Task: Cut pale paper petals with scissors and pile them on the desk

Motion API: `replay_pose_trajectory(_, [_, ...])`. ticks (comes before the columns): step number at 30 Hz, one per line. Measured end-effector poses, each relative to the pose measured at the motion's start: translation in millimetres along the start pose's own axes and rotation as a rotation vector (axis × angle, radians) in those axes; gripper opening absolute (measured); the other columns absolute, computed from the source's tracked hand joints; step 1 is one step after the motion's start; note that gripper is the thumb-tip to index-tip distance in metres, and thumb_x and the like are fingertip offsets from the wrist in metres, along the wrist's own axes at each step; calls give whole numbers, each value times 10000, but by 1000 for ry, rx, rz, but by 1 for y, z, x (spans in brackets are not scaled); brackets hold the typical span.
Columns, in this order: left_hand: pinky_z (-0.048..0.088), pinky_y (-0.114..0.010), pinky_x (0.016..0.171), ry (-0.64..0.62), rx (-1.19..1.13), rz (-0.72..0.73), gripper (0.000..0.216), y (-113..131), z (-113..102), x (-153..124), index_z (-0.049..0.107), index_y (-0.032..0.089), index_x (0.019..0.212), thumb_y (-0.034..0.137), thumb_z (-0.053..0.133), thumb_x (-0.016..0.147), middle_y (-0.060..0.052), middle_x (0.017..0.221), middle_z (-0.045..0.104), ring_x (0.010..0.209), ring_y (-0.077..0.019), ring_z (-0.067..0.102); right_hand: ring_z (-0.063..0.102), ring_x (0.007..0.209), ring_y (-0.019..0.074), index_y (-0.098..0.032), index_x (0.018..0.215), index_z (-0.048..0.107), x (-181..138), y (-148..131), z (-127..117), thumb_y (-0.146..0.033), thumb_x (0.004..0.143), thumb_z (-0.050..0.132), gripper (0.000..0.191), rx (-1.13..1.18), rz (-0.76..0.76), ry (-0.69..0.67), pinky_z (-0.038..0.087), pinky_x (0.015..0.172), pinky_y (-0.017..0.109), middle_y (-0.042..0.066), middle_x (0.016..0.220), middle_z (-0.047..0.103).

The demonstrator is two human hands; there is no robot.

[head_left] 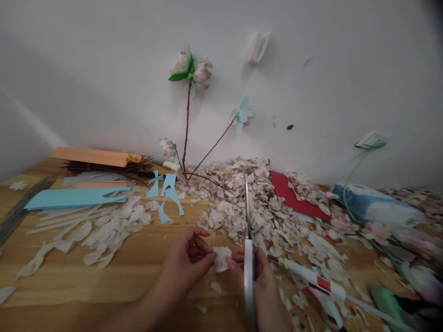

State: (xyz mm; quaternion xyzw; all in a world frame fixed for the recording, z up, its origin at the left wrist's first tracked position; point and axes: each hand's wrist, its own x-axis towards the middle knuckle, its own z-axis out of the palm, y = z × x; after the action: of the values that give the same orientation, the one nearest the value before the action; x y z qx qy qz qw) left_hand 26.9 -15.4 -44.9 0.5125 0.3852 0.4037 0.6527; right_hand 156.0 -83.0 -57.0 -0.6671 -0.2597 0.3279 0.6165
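Observation:
A small pale dried petal is stretched between my two hands above the wooden table. My left hand pinches its left edge between thumb and fingertips. At its right edge are the thumb and finger of my right hand, closed. That same hand also holds a pair of scissors with a grey-white handle, the blades pointing away from me. Just beyond the hands lies a large heap of dried petals. Part of my right hand is hidden behind the scissors' handle.
A glue gun lies at right, a small red light on it. Handmade flowers on twigs lean by the wall. Blue paper, cut scraps and loose white petals are at left. A red sheet lies under petals.

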Motion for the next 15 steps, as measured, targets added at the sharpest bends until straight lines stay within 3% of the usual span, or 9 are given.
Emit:
replay_pose_trajectory(6, [483,-257,550,-29,-62,-99,360,-3,0,2,530,171,817,200,729,519,79,554,566,499,-99,561,628,604,184,-229,749,515,-2,-2,-4,-349,461,772,404,-59,63,12,496,620,290,-42,624,661])
replay_pose_trajectory(11, [497,-281,561,-82,-117,-186,387,-5,0,3,498,190,816,232,734,512,93,551,542,498,-106,564,603,601,171,-228,771,497,-5,-7,-6,-407,545,716,362,-142,6,21,476,604,265,-35,636,645])
replay_pose_trajectory(15, [501,-293,563,-131,36,-150,371,-2,1,-2,483,196,882,203,670,563,61,616,551,563,-137,587,578,565,170,-233,802,518,-5,-4,-10,-371,614,686,288,-291,-53,4,466,597,266,-39,613,618])
